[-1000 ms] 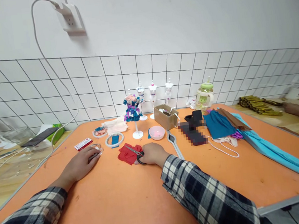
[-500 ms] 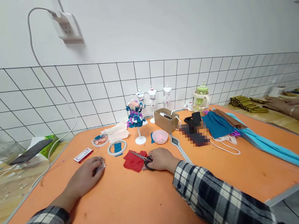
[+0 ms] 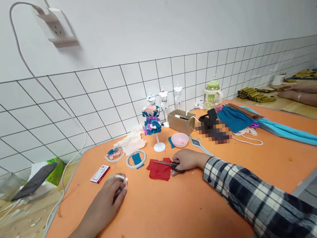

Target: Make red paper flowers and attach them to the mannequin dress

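My right hand is closed around the black handles of a pair of scissors. Their blades point left and lie over a piece of red cloth on the orange tabletop. Further left, my left hand rests on the table with its fingers curled over a pale roll of tape; part of the roll is hidden under the fingers. Just beyond that hand lies a small red and white box. A white ring with blue cloth inside is between the two hands, farther back.
A mini dress form in ruffled scraps stands behind the red cloth. Near it are a pink bowl, a cardboard box, and a grey strap. Blue fabric and a green-lidded jug sit right. Another person's arm shows far right.
The camera view has turned, so the table things appear farther right. The scissors lie flatter across the red cloth. Both hands keep their hold.
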Action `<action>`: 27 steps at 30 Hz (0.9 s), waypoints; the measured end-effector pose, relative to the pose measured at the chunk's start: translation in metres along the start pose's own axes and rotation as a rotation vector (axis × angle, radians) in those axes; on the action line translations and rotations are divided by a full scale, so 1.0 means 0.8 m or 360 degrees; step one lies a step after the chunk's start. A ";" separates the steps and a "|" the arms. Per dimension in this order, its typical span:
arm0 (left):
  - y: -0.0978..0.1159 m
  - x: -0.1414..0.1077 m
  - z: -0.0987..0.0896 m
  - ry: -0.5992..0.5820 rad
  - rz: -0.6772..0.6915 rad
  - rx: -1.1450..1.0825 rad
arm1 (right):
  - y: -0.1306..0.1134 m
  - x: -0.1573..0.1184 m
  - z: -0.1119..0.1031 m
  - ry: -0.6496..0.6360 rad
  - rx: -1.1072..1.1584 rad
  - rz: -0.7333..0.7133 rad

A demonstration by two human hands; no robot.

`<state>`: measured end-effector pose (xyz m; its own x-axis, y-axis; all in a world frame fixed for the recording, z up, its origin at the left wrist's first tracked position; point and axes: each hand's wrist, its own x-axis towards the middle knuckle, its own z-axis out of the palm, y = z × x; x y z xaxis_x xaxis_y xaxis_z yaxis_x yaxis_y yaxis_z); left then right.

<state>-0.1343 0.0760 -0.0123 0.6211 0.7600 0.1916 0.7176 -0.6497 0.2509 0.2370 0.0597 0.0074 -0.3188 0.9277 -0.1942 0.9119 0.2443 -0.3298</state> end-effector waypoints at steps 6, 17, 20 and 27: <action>-0.008 -0.026 -0.005 -0.0090 0.0002 0.0144 | -0.004 0.006 -0.009 -0.0062 0.0023 -0.0032; -0.023 -0.033 0.022 -0.0109 -0.0211 0.0350 | -0.010 0.003 0.003 0.0019 -0.0114 0.0039; -0.012 -0.031 0.015 -0.0205 -0.0296 0.0314 | -0.008 0.005 0.004 0.0011 -0.0139 -0.0015; 0.002 -0.030 0.006 -0.0250 -0.0342 0.0290 | 0.003 0.011 0.006 -0.0040 -0.0111 -0.0129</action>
<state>-0.1461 0.0566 -0.0211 0.4803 0.8771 0.0000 0.8733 -0.4782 0.0930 0.2351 0.0675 0.0007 -0.3977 0.8970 -0.1928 0.8984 0.3381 -0.2802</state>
